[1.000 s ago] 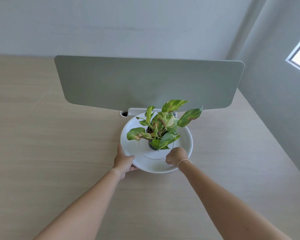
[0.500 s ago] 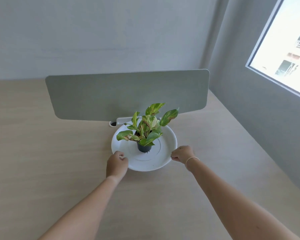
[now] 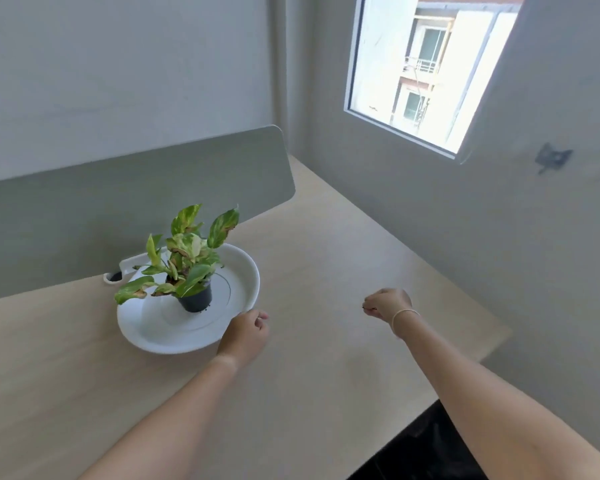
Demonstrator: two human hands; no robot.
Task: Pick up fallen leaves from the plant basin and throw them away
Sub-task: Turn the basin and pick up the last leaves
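Right hand (image 3: 387,304): fist closed, pinching a tiny dark scrap, likely leaf bits, over bare desk
Left hand (image 3: 246,336): curled loosely, holding nothing, touching the basin rim
Round white plastic basin (image 3: 146,327): left of both hands, black-potted plant (image 3: 184,258) inside
Next: black bag (image 3: 426,448) lies below-right, nearest the right hand

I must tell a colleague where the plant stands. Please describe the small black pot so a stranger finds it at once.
On the pale wooden desk, before the grey divider panel, lies a round white basin. The small black pot stands upright inside it. It is the only dark thing there, holding green and yellow leaves.
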